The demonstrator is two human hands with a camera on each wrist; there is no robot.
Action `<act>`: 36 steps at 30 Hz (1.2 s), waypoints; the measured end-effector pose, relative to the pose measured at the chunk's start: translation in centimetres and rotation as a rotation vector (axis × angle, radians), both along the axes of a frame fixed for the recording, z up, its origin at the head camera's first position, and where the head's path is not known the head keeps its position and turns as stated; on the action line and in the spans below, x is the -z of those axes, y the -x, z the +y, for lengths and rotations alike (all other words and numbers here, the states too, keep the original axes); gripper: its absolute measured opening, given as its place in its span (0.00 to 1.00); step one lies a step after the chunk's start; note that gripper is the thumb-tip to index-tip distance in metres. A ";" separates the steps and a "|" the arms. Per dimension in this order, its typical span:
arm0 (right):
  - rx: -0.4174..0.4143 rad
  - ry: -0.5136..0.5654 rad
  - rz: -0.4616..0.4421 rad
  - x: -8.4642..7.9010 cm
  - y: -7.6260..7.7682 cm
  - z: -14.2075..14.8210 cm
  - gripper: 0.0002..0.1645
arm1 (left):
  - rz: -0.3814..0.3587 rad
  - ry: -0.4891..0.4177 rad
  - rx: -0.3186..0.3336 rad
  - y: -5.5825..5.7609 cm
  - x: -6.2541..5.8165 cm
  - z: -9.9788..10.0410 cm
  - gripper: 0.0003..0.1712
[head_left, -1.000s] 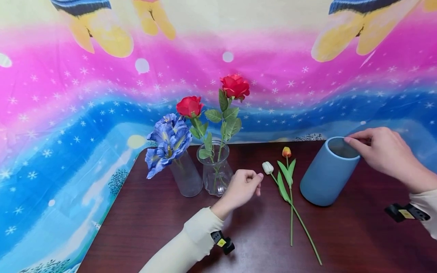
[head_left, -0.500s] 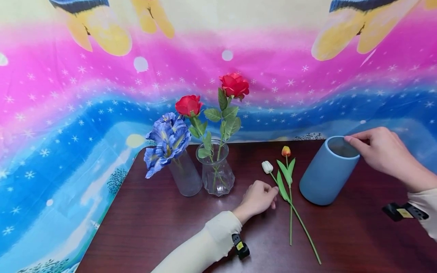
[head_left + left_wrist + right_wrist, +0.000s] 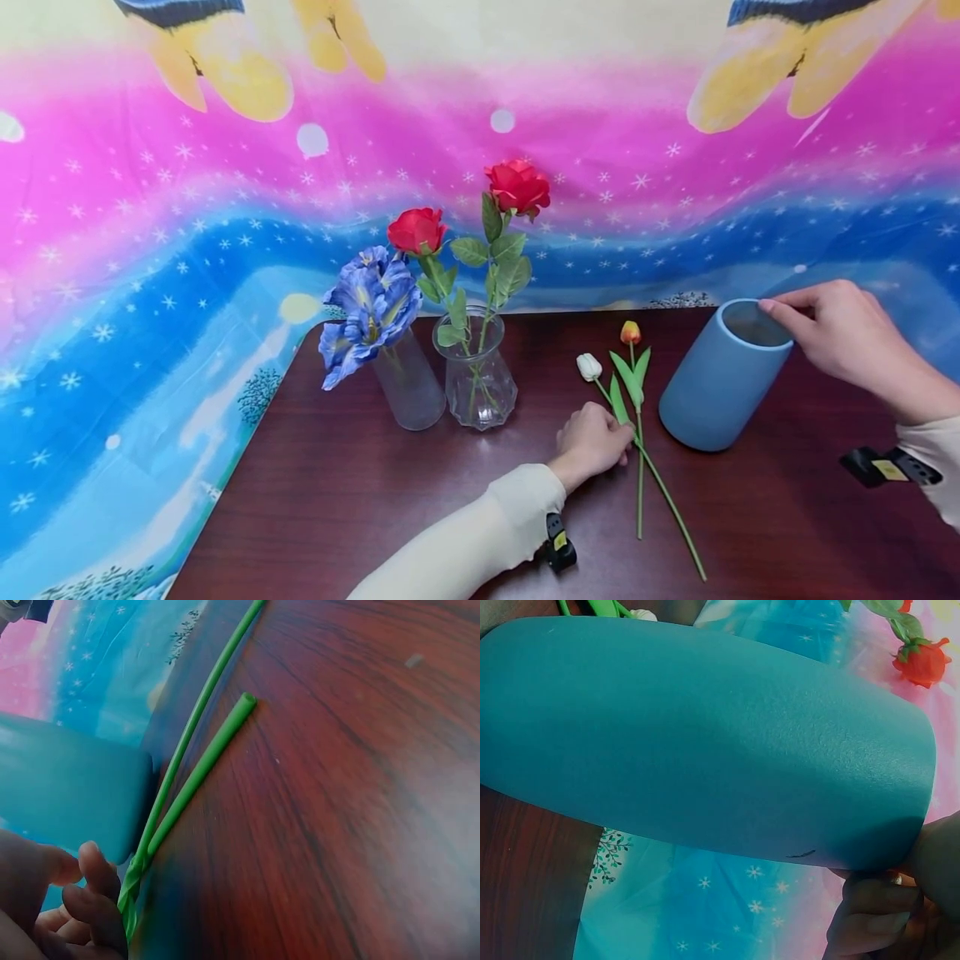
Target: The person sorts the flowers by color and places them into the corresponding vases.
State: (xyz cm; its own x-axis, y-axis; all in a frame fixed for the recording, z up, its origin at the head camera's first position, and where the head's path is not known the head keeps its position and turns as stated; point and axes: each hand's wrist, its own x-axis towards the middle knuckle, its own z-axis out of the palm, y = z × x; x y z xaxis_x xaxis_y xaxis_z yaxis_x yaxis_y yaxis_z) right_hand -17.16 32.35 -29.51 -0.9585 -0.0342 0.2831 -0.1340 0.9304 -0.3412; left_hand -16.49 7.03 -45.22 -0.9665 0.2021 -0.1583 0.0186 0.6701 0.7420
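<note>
Beside tulips, left grip slightly parted (right grip pinching vase)

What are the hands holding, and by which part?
The right hand holds the blue vase by its rim. The left hand is at the tulip stems; whether it grips them cannot be told.

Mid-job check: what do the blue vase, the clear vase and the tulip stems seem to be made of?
Blue vase: perhaps ceramic or plastic, opaque and mostly matte; its surface looks finely textured.
Clear vase: likely glass, though clear plastic is possible; see-through and glossy, with bright glints near its base.
Tulip stems: probably moulded plastic; smooth, evenly green, one bluntly ended.
</note>
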 end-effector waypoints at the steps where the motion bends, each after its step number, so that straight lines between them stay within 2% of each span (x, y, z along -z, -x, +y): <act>1: 0.001 0.000 -0.002 0.0 0.0 0.0 0.22 | -0.005 0.005 -0.001 0.0 0.0 0.2 0.24; 8: 0.008 0.001 -0.015 0.0 0.0 -0.1 0.23 | -0.066 0.097 0.017 0.3 0.3 1.2 0.31; 14: 0.003 -0.004 -0.011 -0.1 0.0 0.0 0.23 | -0.069 0.221 0.023 0.7 0.1 1.8 0.31; 17: 0.001 -0.005 -0.012 0.0 0.0 0.0 0.23 | -0.071 0.254 0.019 0.8 -0.2 2.0 0.29; 23: 0.002 -0.004 -0.019 0.0 0.1 0.0 0.23 | -0.092 0.238 -0.001 0.8 -0.4 1.9 0.21; 28: 0.004 -0.003 -0.021 -0.1 0.1 0.0 0.23 | -0.102 0.218 -0.024 0.9 -0.3 1.9 0.19; 32: 0.006 0.000 -0.021 0.0 0.1 0.0 0.23 | -0.112 0.177 -0.049 0.8 -0.2 1.7 0.20; 36: 0.006 0.003 -0.025 0.0 0.1 0.0 0.23 | -0.118 0.098 -0.072 0.4 -0.2 1.5 0.23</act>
